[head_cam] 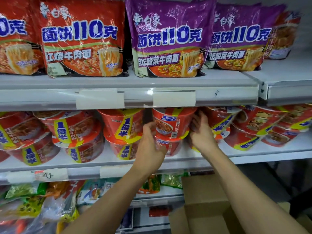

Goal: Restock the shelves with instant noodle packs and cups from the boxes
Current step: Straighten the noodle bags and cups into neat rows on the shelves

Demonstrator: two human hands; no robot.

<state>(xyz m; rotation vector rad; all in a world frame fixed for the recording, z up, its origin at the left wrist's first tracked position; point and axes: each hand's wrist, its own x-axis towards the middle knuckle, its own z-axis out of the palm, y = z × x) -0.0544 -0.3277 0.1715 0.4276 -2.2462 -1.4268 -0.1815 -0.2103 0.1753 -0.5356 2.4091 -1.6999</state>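
Note:
Two red noodle cups are stacked on the middle shelf (253, 157): the upper cup (172, 123) sits on the lower cup (168, 146). My left hand (149, 146) presses against the left side of this stack, fingers curled around it. My right hand (201, 132) holds the right side, fingers spread against the upper cup. More red cups with yellow bands (125, 130) stand in stacks to both sides. An open cardboard box (202, 208) sits below my right arm.
The top shelf holds red noodle multipacks (81, 39) and purple ones (168, 39). A lower shelf carries mixed green and orange packs (33, 200). Blank price tags (173, 98) line the shelf edges. Bare shelf shows at the top right (287, 70).

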